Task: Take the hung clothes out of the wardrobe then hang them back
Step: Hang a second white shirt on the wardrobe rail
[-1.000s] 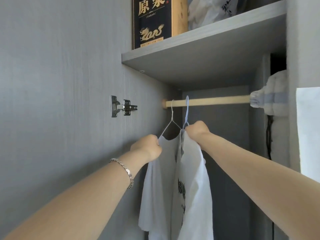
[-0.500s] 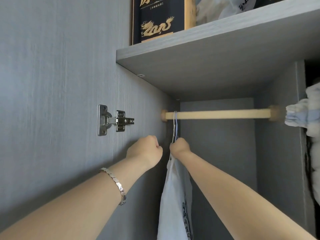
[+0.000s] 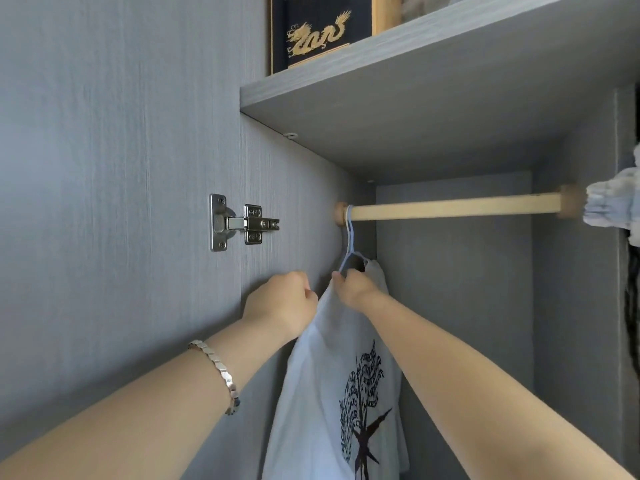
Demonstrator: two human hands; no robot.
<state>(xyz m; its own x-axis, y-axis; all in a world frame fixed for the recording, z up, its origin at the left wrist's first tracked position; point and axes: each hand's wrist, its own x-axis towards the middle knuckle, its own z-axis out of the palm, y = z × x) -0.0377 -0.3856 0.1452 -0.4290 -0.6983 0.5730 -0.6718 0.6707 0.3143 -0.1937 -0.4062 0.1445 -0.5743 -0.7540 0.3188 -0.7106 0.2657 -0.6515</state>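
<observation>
A white T-shirt point(image 3: 332, 393) with a black print hangs on a light blue wire hanger point(image 3: 349, 239). The hanger's hook sits over the far left end of the wooden rod point(image 3: 450, 209) inside the wardrobe. My right hand point(image 3: 353, 287) pinches the hanger just under the hook, at the shirt's collar. My left hand point(image 3: 284, 299) is curled into a fist at the shirt's left shoulder edge and seems to grip the fabric there. A silver bracelet is on my left wrist. Any second garment is hidden behind this shirt.
A grey shelf point(image 3: 415, 81) runs above the rod, carrying a dark box with a gold dragon point(image 3: 318, 32). The open door panel point(image 3: 104, 168) with its metal hinge point(image 3: 239, 221) stands at the left. A white-and-blue bundled fabric point(image 3: 613, 199) pokes in at the rod's right end.
Both hands have slid the hanger left along the rod to its left end. The shirt has turned, and its black print now faces me.
</observation>
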